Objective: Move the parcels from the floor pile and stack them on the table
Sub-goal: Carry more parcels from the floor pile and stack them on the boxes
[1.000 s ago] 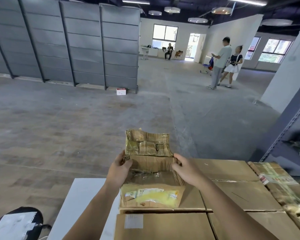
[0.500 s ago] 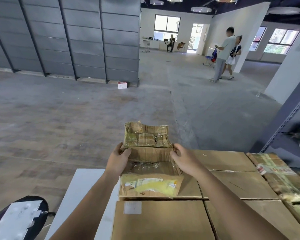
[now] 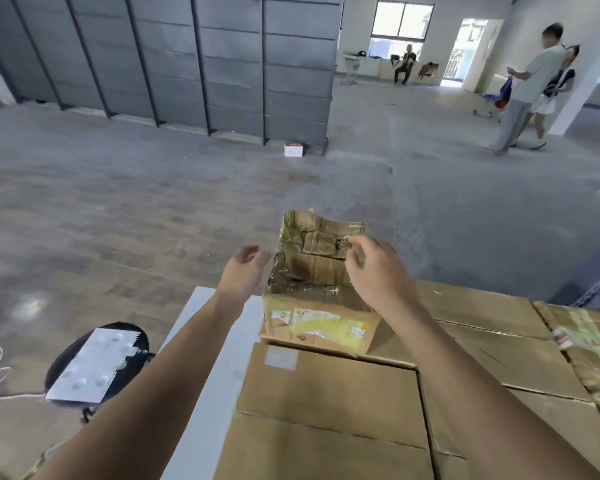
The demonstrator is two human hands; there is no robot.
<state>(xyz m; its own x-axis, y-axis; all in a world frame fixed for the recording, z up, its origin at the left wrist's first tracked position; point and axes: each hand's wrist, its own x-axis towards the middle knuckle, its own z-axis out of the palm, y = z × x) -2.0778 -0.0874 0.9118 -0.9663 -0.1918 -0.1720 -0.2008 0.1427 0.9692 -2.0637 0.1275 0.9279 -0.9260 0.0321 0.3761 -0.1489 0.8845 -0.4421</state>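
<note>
Cardboard parcel [image 3: 319, 306] tops larger boxes [image 3: 326, 410] on white table [image 3: 205, 375]; left hand [image 3: 243, 275], right hand [image 3: 378, 268] flank it, relaxed, empty.

Grey shelving [image 3: 174, 60], concrete floor [image 3: 118, 209], bright far windows [image 3: 400, 17]

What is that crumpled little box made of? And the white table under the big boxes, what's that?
The little box looks like brown cardboard: matte, creased, with torn flaps. Shiny see-through tape wraps it and catches the light. The table has a smooth white top, perhaps laminate or painted board; the picture cannot settle which.
</note>
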